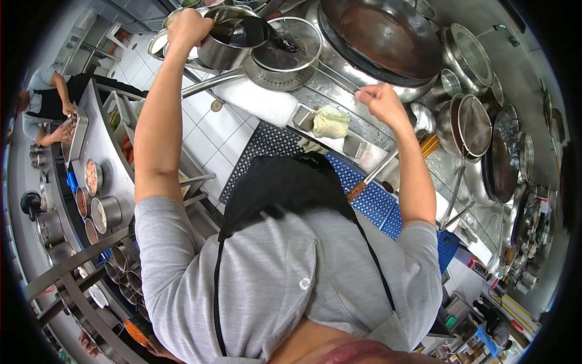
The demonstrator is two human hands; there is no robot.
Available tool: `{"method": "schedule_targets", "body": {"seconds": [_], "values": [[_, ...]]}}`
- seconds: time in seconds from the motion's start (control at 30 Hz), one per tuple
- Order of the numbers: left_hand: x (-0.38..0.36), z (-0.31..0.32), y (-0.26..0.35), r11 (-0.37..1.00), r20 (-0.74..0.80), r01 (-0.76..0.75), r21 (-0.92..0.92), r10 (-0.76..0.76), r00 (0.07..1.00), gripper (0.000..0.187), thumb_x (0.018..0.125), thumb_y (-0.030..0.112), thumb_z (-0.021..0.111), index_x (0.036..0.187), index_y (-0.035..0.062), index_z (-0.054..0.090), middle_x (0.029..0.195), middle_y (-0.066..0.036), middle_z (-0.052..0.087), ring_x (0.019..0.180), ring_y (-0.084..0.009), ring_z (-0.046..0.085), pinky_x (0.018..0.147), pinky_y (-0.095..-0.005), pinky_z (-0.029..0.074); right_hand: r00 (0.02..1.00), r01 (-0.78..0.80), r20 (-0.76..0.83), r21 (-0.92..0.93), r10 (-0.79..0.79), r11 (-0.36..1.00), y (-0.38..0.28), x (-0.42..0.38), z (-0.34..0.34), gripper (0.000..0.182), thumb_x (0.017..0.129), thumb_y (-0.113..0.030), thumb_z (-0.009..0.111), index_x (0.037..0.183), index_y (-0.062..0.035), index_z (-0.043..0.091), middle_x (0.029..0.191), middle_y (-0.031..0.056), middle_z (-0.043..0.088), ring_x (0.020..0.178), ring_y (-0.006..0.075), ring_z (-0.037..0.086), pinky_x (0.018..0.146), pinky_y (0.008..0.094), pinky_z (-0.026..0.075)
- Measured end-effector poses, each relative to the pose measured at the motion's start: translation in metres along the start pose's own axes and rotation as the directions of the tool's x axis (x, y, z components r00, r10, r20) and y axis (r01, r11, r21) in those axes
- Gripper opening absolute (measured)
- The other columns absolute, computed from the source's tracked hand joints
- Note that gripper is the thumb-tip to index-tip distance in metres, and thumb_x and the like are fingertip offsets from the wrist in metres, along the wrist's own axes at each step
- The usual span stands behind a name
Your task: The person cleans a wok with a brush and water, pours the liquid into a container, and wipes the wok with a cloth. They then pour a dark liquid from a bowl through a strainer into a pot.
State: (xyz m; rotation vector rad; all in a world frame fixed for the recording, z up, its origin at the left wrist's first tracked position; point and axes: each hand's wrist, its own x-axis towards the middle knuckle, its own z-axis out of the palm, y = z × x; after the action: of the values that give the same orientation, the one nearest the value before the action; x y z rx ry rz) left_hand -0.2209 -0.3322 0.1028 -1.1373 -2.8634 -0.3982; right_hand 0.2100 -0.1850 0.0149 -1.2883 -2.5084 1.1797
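Observation:
My left hand is closed on the edge of a steel pot, which tilts to the right with dark liquid inside. Beside its lip, a round fine-mesh strainer rests over a perforated steel pan. A dark, wet clump lies in the mesh near the pot's lip. My right hand is closed around the end of the strainer's thin wire handle. The long handle of the lower pan points left, above a white towel.
A large dark wok stands at the back right. Folded cloth lies by metal containers near my apron. More strainers and pans crowd the right. At far left, a person works over a tray on another counter.

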Motion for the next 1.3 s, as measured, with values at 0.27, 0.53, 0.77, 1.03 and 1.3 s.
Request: {"method": "schedule_targets", "body": {"seconds": [0.27,0.53,0.77,1.03,1.3], "values": [[-0.001,-0.003,0.004,1.000,0.024,0.003,0.009,-0.004,1.000,0.028,0.073,0.022,0.057,0.059,0.0032,0.070,0.055,-0.013,0.066,0.060,-0.0258,0.070,0.068,-0.0367,0.055,0.999,-0.029,0.032,-0.014,0.029,0.999,-0.004,0.000,-0.003,0.037,0.086,-0.034,0.072,0.105,-0.0025,0.077,0.085,0.0210,0.074,0.084,0.0280,0.072,0.080,0.0391,0.052],[-0.009,-0.013,0.012,0.999,0.065,-0.007,0.045,0.004,0.998,0.024,0.074,0.021,0.059,0.069,0.0026,0.074,0.065,-0.016,0.071,0.069,-0.0295,0.073,0.071,-0.0387,0.057,0.999,-0.021,0.030,-0.022,0.022,1.000,-0.003,0.001,-0.002,0.038,0.086,-0.033,0.072,0.105,-0.0013,0.076,0.085,0.0216,0.073,0.084,0.0281,0.072,0.081,0.0389,0.052],[-0.039,-0.035,0.045,0.987,-0.163,0.063,-0.146,-0.087,0.983,0.022,0.072,0.007,0.066,0.084,-0.0108,0.071,0.087,-0.033,0.069,0.088,-0.0421,0.072,0.078,-0.0459,0.057,0.999,-0.030,0.035,-0.015,0.031,0.999,-0.003,0.001,-0.002,0.038,0.085,-0.034,0.072,0.106,-0.0014,0.076,0.085,0.0219,0.073,0.084,0.0286,0.072,0.081,0.0390,0.052],[-0.033,-0.030,0.043,0.994,-0.177,0.043,-0.096,-0.060,0.982,0.023,0.069,0.006,0.065,0.086,-0.0090,0.072,0.088,-0.032,0.069,0.088,-0.0421,0.071,0.079,-0.0462,0.057,0.994,0.106,-0.012,0.024,-0.106,0.994,0.006,0.004,0.003,0.028,0.092,-0.028,0.069,0.089,-0.0013,0.075,0.050,-0.0040,0.043,0.045,0.0057,0.036,0.045,0.0301,0.029],[-0.032,-0.030,0.043,0.999,-0.204,-0.011,-0.051,0.001,0.979,0.024,0.070,0.006,0.063,0.086,-0.0092,0.072,0.092,-0.032,0.069,0.090,-0.0430,0.071,0.081,-0.0469,0.057,1.000,0.012,0.012,-0.014,-0.012,1.000,0.000,0.003,-0.001,0.036,0.087,-0.034,0.071,0.102,-0.0019,0.076,0.076,0.0150,0.064,0.075,0.0226,0.062,0.072,0.0367,0.046]]}}
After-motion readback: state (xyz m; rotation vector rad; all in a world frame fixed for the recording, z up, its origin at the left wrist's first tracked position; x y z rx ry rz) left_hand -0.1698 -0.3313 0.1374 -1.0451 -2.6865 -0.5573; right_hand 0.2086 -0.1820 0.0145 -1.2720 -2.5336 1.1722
